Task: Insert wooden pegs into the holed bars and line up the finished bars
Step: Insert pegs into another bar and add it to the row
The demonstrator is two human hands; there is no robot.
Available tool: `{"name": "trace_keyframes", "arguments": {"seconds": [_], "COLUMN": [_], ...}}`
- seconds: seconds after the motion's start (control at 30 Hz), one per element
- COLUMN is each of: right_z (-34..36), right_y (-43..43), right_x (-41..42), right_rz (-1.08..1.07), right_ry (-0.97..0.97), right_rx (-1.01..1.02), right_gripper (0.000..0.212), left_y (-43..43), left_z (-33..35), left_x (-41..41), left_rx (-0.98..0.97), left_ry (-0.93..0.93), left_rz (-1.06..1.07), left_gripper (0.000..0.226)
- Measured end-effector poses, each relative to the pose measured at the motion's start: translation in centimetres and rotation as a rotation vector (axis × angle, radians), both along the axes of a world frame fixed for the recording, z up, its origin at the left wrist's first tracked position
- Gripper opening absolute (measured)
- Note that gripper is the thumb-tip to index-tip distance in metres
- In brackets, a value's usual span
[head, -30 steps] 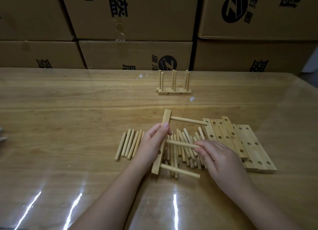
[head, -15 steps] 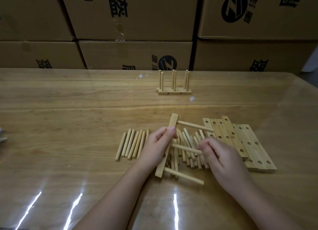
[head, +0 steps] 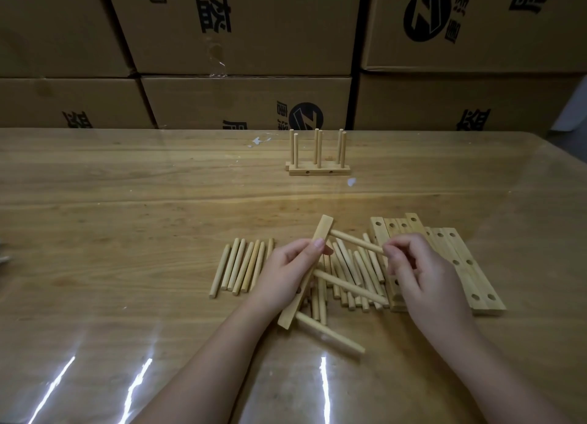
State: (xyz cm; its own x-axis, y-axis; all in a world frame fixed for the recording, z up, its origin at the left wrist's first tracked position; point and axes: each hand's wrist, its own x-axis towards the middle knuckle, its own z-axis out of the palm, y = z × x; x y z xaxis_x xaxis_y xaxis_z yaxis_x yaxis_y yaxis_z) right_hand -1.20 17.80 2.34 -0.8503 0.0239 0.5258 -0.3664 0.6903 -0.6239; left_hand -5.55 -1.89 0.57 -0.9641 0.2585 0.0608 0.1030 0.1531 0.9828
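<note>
pegging looks to be the step in hand: the pale wooden holed bar [head: 322,233] carries three round wooden pegs, and i am working on the far peg [head: 355,241]. my left hand [head: 286,274] is curled round the bar's middle and holds it slanted over the loose pegs [head: 241,265]; i cannot tell if its near end touches the glossy wooden table [head: 127,233]. my right hand [head: 425,277] pinches the far peg's free end between thumb and fingertips [head: 392,249], the other fingers curled in. the middle peg [head: 346,285] and near peg [head: 330,338] stick out untouched. next, i judge, comes a straight push along the peg until it seats, then standing this bar beside the finished pegged bars [head: 319,170], well apart at the far side. the flat stack of unpegged holed bars [head: 463,258] lies just beyond my right hand.
</note>
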Motion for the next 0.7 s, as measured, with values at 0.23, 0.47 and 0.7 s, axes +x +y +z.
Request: {"name": "trace_keyframes", "arguments": {"seconds": [0.23,0.47,0.7], "right_z": [-0.4,-1.0,-0.7], "right_y": [0.0,-1.5,-1.5], "right_x": [0.0,0.9,1.0], "right_rz": [0.066,0.379,0.372], "right_ry": [-0.052,-0.116,0.067], "right_rx": [-0.068,0.143,0.279], "right_gripper": [0.038,0.026,0.042], "left_y": [-0.4,-0.3,-0.1], "left_z": [0.3,-0.1,-0.1], "left_x": [-0.4,-0.8,-0.9], "left_rx": [0.254,0.320,0.289], "left_ry": [-0.111,-0.117,-0.105], "left_rz": [0.158,0.257,0.285], "left_gripper": [0.047,0.047,0.046]}}
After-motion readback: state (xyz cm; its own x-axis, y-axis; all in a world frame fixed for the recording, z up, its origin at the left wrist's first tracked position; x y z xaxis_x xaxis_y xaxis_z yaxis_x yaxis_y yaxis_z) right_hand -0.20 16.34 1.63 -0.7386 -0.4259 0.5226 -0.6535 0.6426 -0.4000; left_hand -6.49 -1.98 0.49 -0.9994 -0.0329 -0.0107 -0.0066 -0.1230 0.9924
